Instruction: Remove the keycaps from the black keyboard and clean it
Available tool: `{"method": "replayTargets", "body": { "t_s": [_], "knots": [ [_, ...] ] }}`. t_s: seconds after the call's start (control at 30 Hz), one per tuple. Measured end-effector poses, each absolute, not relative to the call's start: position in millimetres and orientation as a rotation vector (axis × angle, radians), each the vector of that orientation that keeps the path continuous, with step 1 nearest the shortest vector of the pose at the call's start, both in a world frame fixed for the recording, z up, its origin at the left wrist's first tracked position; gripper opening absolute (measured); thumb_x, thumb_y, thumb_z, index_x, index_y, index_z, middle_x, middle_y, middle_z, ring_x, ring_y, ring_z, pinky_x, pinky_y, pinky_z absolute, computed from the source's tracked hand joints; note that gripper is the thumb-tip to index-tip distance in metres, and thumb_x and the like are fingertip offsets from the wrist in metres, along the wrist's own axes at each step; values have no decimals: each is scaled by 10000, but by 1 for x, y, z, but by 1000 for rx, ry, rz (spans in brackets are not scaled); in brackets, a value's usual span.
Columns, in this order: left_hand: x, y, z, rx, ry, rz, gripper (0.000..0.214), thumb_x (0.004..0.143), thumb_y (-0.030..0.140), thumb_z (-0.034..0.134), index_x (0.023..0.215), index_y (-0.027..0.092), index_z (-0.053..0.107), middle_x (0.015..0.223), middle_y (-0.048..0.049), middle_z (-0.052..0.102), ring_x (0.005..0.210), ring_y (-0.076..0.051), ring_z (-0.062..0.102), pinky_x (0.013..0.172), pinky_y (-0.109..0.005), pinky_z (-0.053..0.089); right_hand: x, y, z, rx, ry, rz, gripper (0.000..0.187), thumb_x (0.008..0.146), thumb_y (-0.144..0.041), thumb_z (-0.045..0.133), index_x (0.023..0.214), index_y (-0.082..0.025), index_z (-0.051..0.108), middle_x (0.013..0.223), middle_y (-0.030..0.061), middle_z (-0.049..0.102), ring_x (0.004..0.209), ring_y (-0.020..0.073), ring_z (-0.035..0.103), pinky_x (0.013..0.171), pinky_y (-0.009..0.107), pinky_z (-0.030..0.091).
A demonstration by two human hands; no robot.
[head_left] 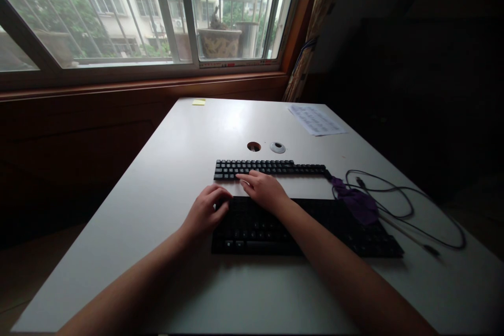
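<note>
My left hand is at the upper left corner of a black keyboard, its fingers curled over the edge. The lower rows of that keyboard carry keycaps, while its upper part looks dark and flat. Beyond it, black keycaps stand on the table in neat rows. My right hand reaches over the keyboard to the front left of these rows. Its index finger is stretched out and touches a keycap there; the thumb is just below, slightly apart.
A purple cloth lies over the keyboard's upper right, beside a looped black cable. Farther back on the white table are a cable hole, its round cover, a printed sheet and a yellow note.
</note>
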State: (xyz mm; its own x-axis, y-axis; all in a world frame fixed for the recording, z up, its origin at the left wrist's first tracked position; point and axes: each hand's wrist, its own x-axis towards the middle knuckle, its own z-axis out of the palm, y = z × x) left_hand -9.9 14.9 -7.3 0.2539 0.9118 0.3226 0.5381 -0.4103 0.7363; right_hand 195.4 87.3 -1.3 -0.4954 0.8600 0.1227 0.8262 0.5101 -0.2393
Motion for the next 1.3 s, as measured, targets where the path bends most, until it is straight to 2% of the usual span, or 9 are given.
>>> {"method": "replayTargets", "body": {
  "t_s": [0.9,1.07,1.3],
  "knots": [
    [-11,15,-8,2057,1311,1017,175,875,106,544,956,208,660,984,-53,630,952,-204,609,870,-337,496,196,87,-3,-1431,-2518,199,374,993,-394,430,1322,-341,600,1085,25,688,901,181,661,772,274,463],
    [-11,14,-9,2056,1302,1013,164,877,114,544,946,204,662,976,-52,631,959,-206,611,879,-336,492,198,87,-1,-1392,-2434,178,395,991,-401,454,1357,-308,567,1044,37,690,865,177,651,774,277,469],
    [-12,16,-9,2045,1285,1006,151,891,127,540,950,201,658,983,-49,623,935,-192,611,855,-324,492,219,92,30,-1248,-2167,174,285,986,-339,475,1133,-227,692,966,58,692,902,193,633,847,310,471]
  ]
}}
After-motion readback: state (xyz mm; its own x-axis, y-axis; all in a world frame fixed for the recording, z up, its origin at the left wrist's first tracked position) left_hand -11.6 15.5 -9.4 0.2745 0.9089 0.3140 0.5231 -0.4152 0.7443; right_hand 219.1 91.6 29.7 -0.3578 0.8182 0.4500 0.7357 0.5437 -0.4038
